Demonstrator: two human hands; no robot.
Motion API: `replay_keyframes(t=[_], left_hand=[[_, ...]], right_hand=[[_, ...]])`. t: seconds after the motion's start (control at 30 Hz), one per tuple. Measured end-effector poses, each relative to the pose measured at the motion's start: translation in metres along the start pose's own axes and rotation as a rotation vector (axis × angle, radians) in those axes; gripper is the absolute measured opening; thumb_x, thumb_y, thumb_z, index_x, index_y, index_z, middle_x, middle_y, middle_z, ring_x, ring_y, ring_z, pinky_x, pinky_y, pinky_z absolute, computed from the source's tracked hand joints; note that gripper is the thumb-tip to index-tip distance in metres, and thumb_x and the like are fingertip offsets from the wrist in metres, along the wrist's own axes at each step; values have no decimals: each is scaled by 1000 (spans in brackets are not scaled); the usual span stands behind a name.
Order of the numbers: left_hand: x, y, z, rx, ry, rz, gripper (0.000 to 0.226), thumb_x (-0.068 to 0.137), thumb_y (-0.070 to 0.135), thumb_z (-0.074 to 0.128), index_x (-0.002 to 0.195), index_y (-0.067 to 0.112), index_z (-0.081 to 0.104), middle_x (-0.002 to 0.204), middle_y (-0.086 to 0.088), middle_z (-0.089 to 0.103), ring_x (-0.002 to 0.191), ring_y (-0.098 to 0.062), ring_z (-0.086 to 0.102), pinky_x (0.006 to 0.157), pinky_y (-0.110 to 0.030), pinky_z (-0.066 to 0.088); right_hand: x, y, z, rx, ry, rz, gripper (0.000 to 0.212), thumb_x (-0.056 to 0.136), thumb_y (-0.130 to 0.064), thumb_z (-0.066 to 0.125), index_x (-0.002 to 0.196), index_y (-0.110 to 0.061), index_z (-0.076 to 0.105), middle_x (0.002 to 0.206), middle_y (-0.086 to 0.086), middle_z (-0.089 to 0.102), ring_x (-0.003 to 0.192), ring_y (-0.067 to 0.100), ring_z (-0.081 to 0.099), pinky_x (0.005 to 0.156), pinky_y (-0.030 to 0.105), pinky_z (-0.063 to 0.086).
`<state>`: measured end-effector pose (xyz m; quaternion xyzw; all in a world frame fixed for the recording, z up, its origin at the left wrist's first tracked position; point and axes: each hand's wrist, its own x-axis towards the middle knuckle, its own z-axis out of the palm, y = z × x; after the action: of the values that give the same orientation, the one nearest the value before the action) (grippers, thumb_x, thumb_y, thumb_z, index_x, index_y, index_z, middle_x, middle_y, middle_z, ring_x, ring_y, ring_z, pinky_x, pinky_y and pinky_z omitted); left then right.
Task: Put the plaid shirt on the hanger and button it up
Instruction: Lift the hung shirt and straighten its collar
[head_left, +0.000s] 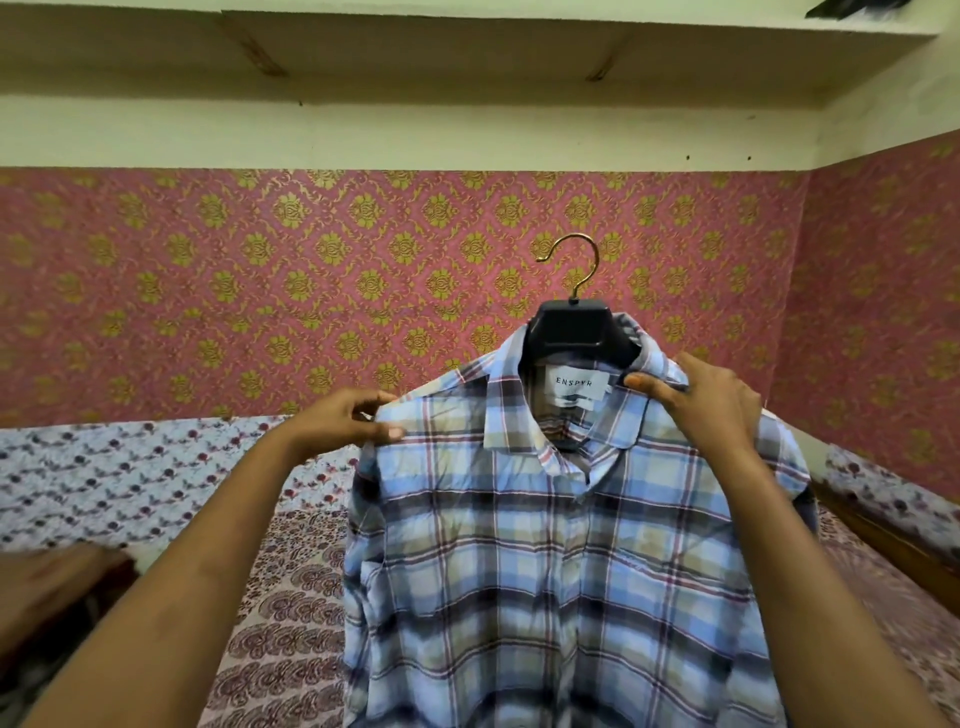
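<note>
Plaid shirt (545, 545) was held up on the hanger (571, 327) above the bed (291, 597). Left hand (343, 421) pinched one shoulder seam, right hand (701, 400) gripped the other by the collar. Shoulders should be evened before buttoning.

Pink wallpaper (311, 291) w/ gold flower shapes, across the back wall & the side wall. Cream wall (415, 135) above it, w/ 2 small dark holes (718, 156) near the top of the pink part. Long shelf (467, 47) up high; dark thing (852, 8) on its far end, too cut off to tell. Bed cover (130, 478) w/ little flowers, down low. Brown wood edge (883, 535) at the side.
</note>
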<state>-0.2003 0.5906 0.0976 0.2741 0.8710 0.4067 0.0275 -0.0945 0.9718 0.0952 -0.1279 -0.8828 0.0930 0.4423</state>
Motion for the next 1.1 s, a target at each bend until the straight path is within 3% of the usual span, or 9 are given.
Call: replay_keyframes(t=[0.07, 0.17, 0.3, 0.4, 0.47, 0.63, 0.77, 0.93, 1.1], left_hand=[[6, -2, -7, 107, -22, -21, 30, 75, 18, 74, 103, 11, 67, 102, -8, 69, 94, -24, 63, 79, -37, 54], [12, -2, -18, 157, -27, -67, 20, 79, 12, 70, 95, 0, 66, 88, -12, 68, 79, -22, 61, 63, -22, 49], [24, -1, -26, 163, 79, -106, 11, 81, 14, 68, 88, 6, 66, 94, -11, 68, 91, -28, 60, 73, -31, 46], [36, 15, -9, 652, 110, -193, 20, 88, 14, 59, 107, 8, 64, 106, -8, 66, 84, -18, 59, 65, -22, 43], [39, 35, 7, 841, 233, -124, 33, 90, 12, 55, 124, 15, 55, 126, -7, 60, 100, -21, 60, 81, -30, 50], [27, 87, 41, 90, 11, 275, 54, 89, 28, 59, 139, 26, 39, 137, 8, 44, 120, -5, 39, 101, -27, 31], [44, 86, 64, 137, -55, 325, 61, 81, 29, 70, 134, 28, 39, 128, 12, 47, 111, -3, 46, 91, -14, 36], [68, 85, 78, 168, 236, 358, 51, 56, 76, 64, 92, 40, 59, 92, -2, 69, 83, -21, 64, 70, -42, 48], [71, 89, 75, 192, 258, 357, 43, 51, 72, 67, 76, 37, 64, 78, -8, 69, 68, -27, 58, 59, -34, 38]], right_hand=[[0, 2, -3, 0, -23, 3, 67, 68, -74, 49, 92, -12, 60, 82, 20, 65, 79, 38, 60, 57, 36, 37], [-2, 7, -11, 54, -65, 5, 55, 67, -73, 48, 72, -18, 45, 68, 15, 55, 75, 37, 58, 55, 36, 32], [-4, 9, -13, 68, -57, 7, 57, 61, -76, 42, 61, -19, 33, 62, 13, 52, 65, 33, 51, 50, 34, 28], [-3, 8, -4, 27, -31, -5, 68, 57, -81, 37, 68, -14, 40, 60, 15, 53, 65, 36, 56, 49, 32, 27], [-2, 11, 2, -8, -23, -9, 70, 57, -83, 33, 71, -15, 42, 60, 14, 54, 64, 36, 57, 48, 31, 26], [-2, 10, 3, -62, -43, -12, 69, 57, -82, 33, 74, -16, 43, 66, 17, 60, 65, 35, 58, 45, 28, 24], [-3, 6, -3, -31, -98, 4, 66, 61, -79, 37, 73, -14, 44, 65, 12, 55, 63, 32, 53, 46, 30, 26], [-2, 4, -5, 9, -128, 35, 69, 65, -77, 39, 72, -9, 45, 66, 12, 53, 63, 32, 50, 48, 32, 25], [-3, 4, -12, 81, -132, 20, 54, 68, -76, 36, 60, -22, 32, 59, 5, 46, 61, 28, 44, 47, 30, 21]])
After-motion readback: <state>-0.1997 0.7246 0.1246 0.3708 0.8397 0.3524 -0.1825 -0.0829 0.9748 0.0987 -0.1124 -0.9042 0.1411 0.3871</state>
